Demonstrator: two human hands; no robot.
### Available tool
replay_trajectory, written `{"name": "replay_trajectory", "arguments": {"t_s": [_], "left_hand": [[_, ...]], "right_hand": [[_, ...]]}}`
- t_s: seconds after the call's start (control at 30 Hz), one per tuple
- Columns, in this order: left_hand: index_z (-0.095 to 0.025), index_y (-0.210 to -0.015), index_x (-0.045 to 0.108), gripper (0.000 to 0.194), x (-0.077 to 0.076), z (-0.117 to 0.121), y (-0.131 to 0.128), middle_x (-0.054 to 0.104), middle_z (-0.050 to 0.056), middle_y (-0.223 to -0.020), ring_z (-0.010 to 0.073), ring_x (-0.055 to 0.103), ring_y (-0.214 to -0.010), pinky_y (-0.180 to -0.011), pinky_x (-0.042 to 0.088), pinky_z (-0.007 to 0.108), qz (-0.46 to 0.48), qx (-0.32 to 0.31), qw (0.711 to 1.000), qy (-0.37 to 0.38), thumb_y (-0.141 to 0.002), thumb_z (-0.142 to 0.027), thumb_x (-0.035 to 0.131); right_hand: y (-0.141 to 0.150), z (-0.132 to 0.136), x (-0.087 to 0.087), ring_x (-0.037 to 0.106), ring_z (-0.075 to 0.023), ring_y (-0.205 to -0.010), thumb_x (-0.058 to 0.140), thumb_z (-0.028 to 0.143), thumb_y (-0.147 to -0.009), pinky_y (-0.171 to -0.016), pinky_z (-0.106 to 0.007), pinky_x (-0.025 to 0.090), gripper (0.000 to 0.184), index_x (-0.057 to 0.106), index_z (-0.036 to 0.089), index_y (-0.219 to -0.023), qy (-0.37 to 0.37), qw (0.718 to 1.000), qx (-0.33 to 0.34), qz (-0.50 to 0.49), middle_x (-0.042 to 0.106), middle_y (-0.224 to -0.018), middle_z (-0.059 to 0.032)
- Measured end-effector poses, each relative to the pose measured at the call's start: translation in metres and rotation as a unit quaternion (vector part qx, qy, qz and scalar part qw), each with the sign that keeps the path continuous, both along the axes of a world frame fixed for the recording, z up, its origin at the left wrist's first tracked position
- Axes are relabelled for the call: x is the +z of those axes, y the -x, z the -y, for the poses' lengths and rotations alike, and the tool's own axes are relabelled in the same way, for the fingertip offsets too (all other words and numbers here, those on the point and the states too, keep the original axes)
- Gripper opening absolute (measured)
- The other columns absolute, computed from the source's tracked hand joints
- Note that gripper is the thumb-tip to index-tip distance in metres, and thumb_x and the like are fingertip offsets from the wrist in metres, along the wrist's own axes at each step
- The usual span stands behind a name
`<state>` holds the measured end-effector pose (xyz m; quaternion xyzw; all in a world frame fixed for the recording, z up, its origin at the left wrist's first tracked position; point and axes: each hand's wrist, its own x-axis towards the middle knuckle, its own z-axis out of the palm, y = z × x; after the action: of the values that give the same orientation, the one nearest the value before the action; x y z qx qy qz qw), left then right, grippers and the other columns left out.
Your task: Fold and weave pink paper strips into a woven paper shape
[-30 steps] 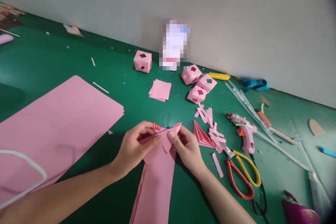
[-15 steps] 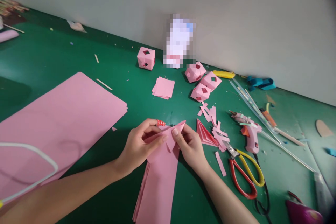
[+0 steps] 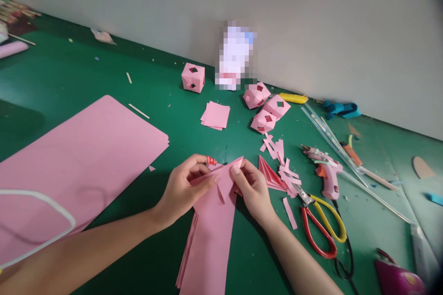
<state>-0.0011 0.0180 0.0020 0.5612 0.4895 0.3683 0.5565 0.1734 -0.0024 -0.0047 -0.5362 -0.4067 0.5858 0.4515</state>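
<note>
Between my two hands is a folded piece of pink paper (image 3: 211, 195) with a slit near its middle. My left hand (image 3: 185, 184) pinches its left side, thumb on top; a red patterned band wraps one fingertip. At the upper right corner, the thumb and fingers of my right hand (image 3: 254, 189) press the fold together. Beneath the piece lies a stack of long pink paper strips (image 3: 209, 253), running toward me. Right of my right hand rests a folded pink paper triangle (image 3: 270, 176) with layered pleats, beside narrow pink paper scraps (image 3: 288, 173).
Scissors (image 3: 320, 226) with red and yellow handles and a pink glue gun (image 3: 327, 170) lie at right. Large pink sheets (image 3: 93, 147) cover the left. Behind are small pink squares (image 3: 216, 115), a cut-out paper cube (image 3: 193, 77), several similar shapes (image 3: 265, 120) and a blurred screen (image 3: 237, 55).
My right thumb has shifted slightly right along the fold, and the slit in the paper shows more fully. Both hands keep their pinch. The camera view has moved a little.
</note>
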Motion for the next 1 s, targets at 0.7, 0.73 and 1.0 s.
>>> {"name": "replay_trajectory", "arguments": {"t_s": [0.7,0.73,1.0], "left_hand": [[-0.018,-0.100,0.058,0.022,-0.0005,0.0007,0.0008,0.067,-0.001,-0.074,0.0143,0.063,-0.071,-0.067,0.049,0.024,0.008,-0.014,1.000,0.007,-0.084,-0.032,0.067],[-0.018,-0.099,0.058,0.022,-0.0005,0.0007,0.0008,0.067,-0.001,-0.074,0.0142,0.063,-0.070,-0.067,0.049,0.024,0.009,-0.016,1.000,0.009,-0.085,-0.032,0.067],[-0.018,-0.100,0.058,0.023,-0.0010,0.0017,0.0012,0.068,0.000,-0.075,0.0155,0.065,-0.073,-0.070,0.051,0.025,0.015,-0.019,1.000,0.014,-0.084,-0.032,0.067]], "right_hand": [[-0.0008,0.0002,-0.0028,0.029,-0.0066,-0.047,0.061,0.049,-0.087,-0.043,-0.020,0.022,0.035,0.049,0.019,-0.074,-0.001,1.000,0.000,-0.010,0.036,-0.058,0.0066],[-0.0008,0.0002,-0.0029,0.030,-0.0066,-0.048,0.061,0.049,-0.087,-0.043,-0.020,0.023,0.035,0.049,0.019,-0.074,-0.003,1.000,-0.001,-0.010,0.036,-0.058,0.0065],[-0.0033,0.0007,-0.0059,0.031,-0.0061,-0.047,0.064,0.048,-0.085,-0.042,-0.019,0.025,0.034,0.047,0.020,-0.074,0.002,0.999,-0.020,-0.040,0.039,-0.061,0.0061]]}}
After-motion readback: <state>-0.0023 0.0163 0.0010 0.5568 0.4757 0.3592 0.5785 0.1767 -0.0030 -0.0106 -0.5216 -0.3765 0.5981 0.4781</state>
